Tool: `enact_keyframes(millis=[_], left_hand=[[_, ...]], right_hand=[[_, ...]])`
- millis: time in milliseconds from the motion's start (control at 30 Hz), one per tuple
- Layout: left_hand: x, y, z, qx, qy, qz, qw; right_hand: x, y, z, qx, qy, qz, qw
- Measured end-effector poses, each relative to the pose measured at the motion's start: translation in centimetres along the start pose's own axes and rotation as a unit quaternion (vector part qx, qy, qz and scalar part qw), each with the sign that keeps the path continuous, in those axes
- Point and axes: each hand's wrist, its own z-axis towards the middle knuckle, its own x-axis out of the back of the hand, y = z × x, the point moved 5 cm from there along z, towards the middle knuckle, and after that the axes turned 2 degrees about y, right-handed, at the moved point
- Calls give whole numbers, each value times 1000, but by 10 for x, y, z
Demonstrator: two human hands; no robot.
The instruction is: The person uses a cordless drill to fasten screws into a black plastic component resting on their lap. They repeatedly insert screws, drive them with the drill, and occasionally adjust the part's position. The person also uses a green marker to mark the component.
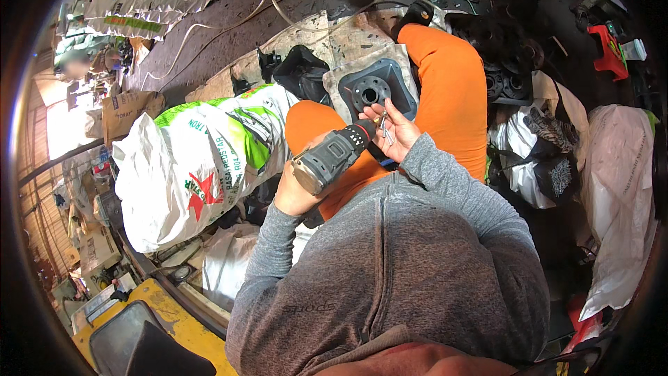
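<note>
My left hand (298, 191) is wrapped round a grey and black cordless drill (330, 157), whose chuck points up and to the right. Close to the chuck, my right hand (400, 132), palm up with fingers curled, holds several silver screws (386, 132). The drill's tip reaches in among the fingers of that hand, so its exact contact is hard to make out. Just beyond my hands, between my orange-trousered legs, sits a black square-based part with a round flanged hub (371, 90). It rests on brown cardboard (332, 63).
A stuffed white and green sack (188, 160) lies at my left. More black flanged parts (504, 83) are grouped at my right, near white bags (616, 188). A pale cable (202, 26) runs over the dark floor. Lower left is a yellow metal frame (156, 306).
</note>
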Motion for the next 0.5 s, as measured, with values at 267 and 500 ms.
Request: enact_keyframes(millis=[267, 500], left_hand=[[-3, -7, -2, 21, -10, -22, 1000], [-3, -3, -5, 41, -4, -26, 999]], right_hand=[[10, 7, 5, 13, 41, -27, 999], [12, 10, 5, 3, 51, -19, 999]])
